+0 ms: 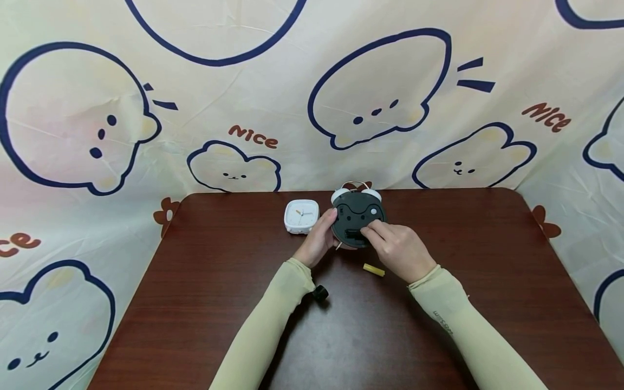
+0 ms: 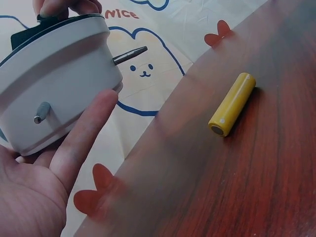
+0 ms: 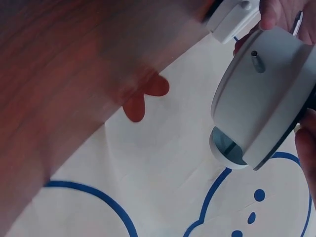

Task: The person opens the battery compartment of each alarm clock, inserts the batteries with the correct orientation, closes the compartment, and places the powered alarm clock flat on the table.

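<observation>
My left hand (image 1: 317, 238) grips a twin-bell alarm clock (image 1: 355, 208) by its side and underside, its dark green back turned toward me. White bells and a wire handle top it; in the left wrist view its white body (image 2: 64, 84) shows two metal legs. At the lower back, the right hand (image 1: 402, 250) pinches a small dark battery cover (image 2: 27, 37), which stands up from the back in the left wrist view. Part of the cover is hidden by the fingertips. A yellow battery (image 1: 374, 270) lies on the table just below the hands.
A white square clock (image 1: 301, 215) stands left of the held clock, near the back edge of the brown table (image 1: 219, 303). Behind the table hangs a cloth (image 1: 219, 92) with printed bears. A black wrist device (image 1: 319, 293) sits at the left cuff.
</observation>
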A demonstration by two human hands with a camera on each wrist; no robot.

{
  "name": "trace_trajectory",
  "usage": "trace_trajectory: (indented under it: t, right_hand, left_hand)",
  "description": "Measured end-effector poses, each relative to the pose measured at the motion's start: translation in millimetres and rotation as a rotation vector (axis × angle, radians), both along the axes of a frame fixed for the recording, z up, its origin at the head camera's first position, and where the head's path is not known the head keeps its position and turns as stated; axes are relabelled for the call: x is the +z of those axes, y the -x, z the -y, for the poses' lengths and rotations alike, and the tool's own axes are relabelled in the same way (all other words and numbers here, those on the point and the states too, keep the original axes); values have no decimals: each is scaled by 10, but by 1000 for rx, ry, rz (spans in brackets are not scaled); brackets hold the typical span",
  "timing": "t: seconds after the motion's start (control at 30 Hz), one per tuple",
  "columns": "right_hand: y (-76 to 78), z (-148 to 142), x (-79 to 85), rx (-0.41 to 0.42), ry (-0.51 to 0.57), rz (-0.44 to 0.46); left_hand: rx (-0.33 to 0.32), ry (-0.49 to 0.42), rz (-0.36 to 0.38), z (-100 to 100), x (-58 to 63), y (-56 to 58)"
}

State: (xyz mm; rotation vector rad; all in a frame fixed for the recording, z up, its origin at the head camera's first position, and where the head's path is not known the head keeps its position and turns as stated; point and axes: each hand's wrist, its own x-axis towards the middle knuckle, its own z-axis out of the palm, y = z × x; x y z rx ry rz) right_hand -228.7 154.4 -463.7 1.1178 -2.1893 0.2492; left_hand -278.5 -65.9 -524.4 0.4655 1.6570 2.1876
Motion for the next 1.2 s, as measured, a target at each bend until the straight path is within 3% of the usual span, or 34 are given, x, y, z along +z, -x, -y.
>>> trace_trajectory:
  t: [0.63, 0.87, 1.2]
  right_hand:
    - [15, -75, 106, 19, 292, 113]
    - [17, -151, 152, -16, 329, 124]
    - [32, -230, 206, -93, 474, 208]
  left_hand:
    - [10, -16, 12, 30, -17, 0]
    - [15, -15, 20, 41, -34, -1]
    - [-3, -3, -21, 41, -52, 21]
